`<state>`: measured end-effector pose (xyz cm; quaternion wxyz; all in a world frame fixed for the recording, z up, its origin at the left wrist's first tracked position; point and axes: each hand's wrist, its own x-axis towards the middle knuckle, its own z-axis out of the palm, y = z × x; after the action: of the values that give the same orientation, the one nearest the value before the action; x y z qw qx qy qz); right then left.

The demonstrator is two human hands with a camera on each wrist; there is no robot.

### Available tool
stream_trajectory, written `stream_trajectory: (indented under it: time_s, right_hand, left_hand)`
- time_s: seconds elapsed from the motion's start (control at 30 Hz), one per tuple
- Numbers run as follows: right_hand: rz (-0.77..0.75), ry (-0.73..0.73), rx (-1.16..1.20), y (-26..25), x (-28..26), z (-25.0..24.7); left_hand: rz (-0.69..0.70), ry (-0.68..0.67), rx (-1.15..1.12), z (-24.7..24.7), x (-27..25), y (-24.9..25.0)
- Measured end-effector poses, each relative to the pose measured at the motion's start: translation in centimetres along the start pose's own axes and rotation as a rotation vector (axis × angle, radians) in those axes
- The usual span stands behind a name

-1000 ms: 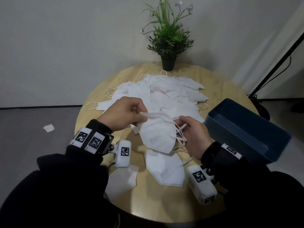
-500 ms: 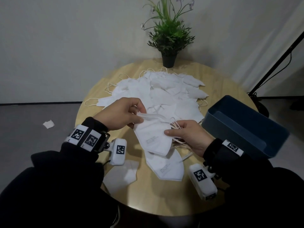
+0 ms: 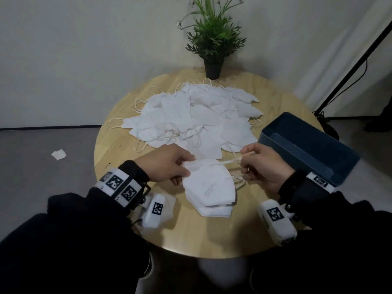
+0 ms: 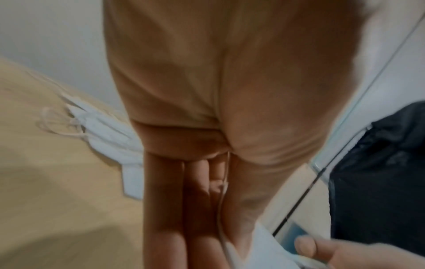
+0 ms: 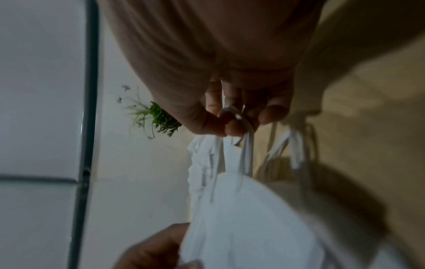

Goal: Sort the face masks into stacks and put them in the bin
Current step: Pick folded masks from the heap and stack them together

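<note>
1. Holding a white face mask [image 3: 209, 183] near the middle of the head picture, we are using both hands.
2. We are pinching its left end with our left hand [image 3: 167, 165]; the thumb and fingers are curled tight on the edge.
3. We are pinching its thin ear loops [image 3: 228, 163] with our right hand [image 3: 266, 166], and in the right wrist picture the fingertips [image 5: 232, 125] are closing on the loops.
4. We are keeping this mask right on top of a small stack of masks [image 3: 214, 210] that is lying on the round wooden table [image 3: 191, 236], low in the middle of the picture.
5. We are seeing a big messy pile of masks [image 3: 195, 117] sitting higher up in the picture, past our hands.
6. We are seeing the blue bin [image 3: 307, 149] sitting at the right side of the picture, just beside our right hand.
7. We are seeing a potted plant [image 3: 213, 43] standing at the top middle, behind the pile.
8. We are seeing one more mask [image 3: 169, 205] lying partly under our left wrist, at the lower left.
</note>
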<state>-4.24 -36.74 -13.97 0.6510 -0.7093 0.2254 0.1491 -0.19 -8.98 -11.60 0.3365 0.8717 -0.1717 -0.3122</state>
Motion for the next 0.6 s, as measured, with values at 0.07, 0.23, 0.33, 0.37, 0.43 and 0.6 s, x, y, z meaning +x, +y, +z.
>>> stream_trajectory:
  time_s: [0.07, 0.23, 0.33, 0.37, 0.43, 0.6]
  right_hand:
    - [-0.019, -0.028, -0.167, 1.0, -0.3, 0.0]
    - [-0.094, 0.025, -0.497, 2.3, -0.4, 0.2]
    - [-0.242, 0.065, -0.64, 1.9, -0.1, 0.2]
    - [-0.304, 0.084, -0.687, 1.6, -0.3, 0.4]
    - [-0.441, 0.072, -0.705, 1.0, -0.6, 0.9]
    - [-0.542, -0.263, -0.758, 1.3, -1.7, 3.5]
  left_hand:
    - [-0.015, -0.002, 0.09, 1.6, 0.6, -0.1]
    - [-0.096, 0.056, 0.181, 3.5, 2.0, -0.7]
    - [-0.08, 0.137, 0.294, 3.5, 2.2, -0.8]
    - [-0.063, 0.16, 0.342, 3.5, 2.3, -0.9]
    - [-0.062, 0.195, 0.378, 3.1, 2.2, -1.1]
    - [-0.188, 0.11, 0.494, 0.0, 0.7, -1.2]
